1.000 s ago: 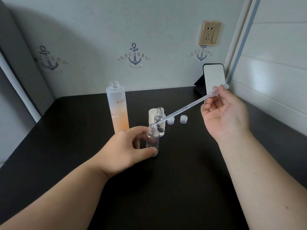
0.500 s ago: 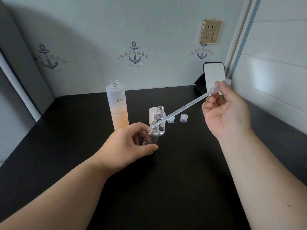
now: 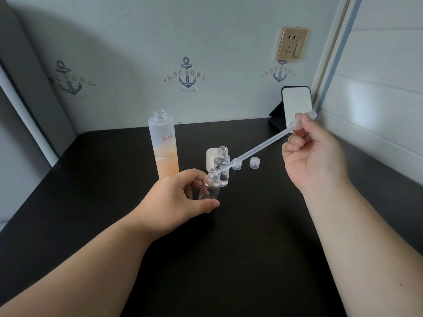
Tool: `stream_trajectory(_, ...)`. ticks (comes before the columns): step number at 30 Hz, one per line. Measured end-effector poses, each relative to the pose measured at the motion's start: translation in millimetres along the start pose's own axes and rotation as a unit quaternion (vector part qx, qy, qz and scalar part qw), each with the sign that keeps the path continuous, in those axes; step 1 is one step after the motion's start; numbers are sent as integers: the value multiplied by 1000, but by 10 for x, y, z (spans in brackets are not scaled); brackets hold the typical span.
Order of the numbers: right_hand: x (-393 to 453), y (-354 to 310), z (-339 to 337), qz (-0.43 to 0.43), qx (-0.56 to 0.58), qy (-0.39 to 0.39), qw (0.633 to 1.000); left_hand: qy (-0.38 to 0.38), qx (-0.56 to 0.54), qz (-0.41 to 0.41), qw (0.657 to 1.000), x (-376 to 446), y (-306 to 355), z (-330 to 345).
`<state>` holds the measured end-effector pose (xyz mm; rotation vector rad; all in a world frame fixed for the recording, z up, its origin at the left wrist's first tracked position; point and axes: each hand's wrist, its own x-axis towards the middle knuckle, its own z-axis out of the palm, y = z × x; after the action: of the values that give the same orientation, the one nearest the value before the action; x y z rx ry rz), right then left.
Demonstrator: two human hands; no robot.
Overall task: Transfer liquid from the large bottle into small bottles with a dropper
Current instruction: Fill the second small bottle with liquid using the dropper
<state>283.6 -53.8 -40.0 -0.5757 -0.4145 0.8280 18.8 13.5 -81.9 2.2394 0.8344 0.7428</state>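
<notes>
Fingers [image 3: 194, 179] of the left hand [image 3: 174, 200]: curled round a small clear bottle [image 3: 209, 186], thumb at its base; bottle now tilted, neck leaning toward the right, where a second ago it stood upright on the black counter [image 3: 229, 259].
Fingers of the right hand [image 3: 313, 154]: pinching the bulb end of a translucent dropper [image 3: 258, 148], which slants down leftward; its tip sits at the mouth of the held bottle. This hand has risen slightly against the earlier frames.
Large bottle [image 3: 163, 147]: frosted, uncapped, upright behind the left hand, orange liquid in its lower part; red characters printed on the front, too small to read surely.
Second small bottle [image 3: 222, 167]: uncapped, upright, just behind the held one, unmoved.
White cap [image 3: 210, 159]: beside that bottle, partly hidden.
Two small clear caps [image 3: 254, 162]: on the counter to the right.
Wall: three anchor motifs [image 3: 187, 74] lettered "ANCHORS"; gold socket plate [image 3: 291, 44].
Phone [image 3: 295, 104]: propped at the back right corner.
</notes>
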Motion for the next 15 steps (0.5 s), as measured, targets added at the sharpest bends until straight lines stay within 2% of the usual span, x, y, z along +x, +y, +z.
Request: stream_trajectory(15, 11, -6, -18, 5, 2, -11, 1000, 3, 1, -2, 1000, 5, 6, 3)
